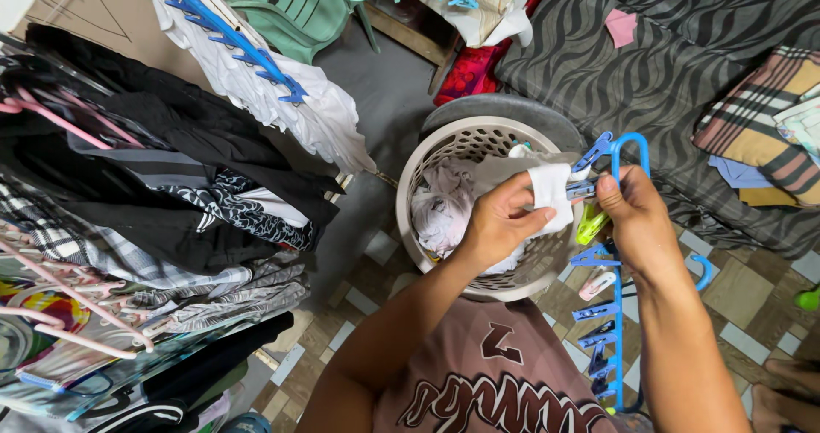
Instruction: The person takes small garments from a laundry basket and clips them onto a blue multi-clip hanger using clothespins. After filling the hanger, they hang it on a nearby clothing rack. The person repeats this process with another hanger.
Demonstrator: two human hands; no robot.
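My left hand (500, 224) grips a small white cloth (549, 192) above a beige laundry basket (427, 164). My right hand (634, 219) pinches a blue clip (589, 164) on a blue multi-clip hanger (615, 313), and the clip meets the cloth's edge. The hanger hangs down past my right forearm with several blue clips, plus a green clip (589, 225) and a white clip (595, 285). More pale laundry (442, 207) lies inside the basket.
A rack of dark and patterned clothes on hangers (162, 194) fills the left side. A white garment (282, 100) hangs from another blue clip hanger (226, 32). A grey striped mattress (649, 66) with folded plaid cloth (760, 125) lies on the right. A green plastic chair (295, 6) stands behind.
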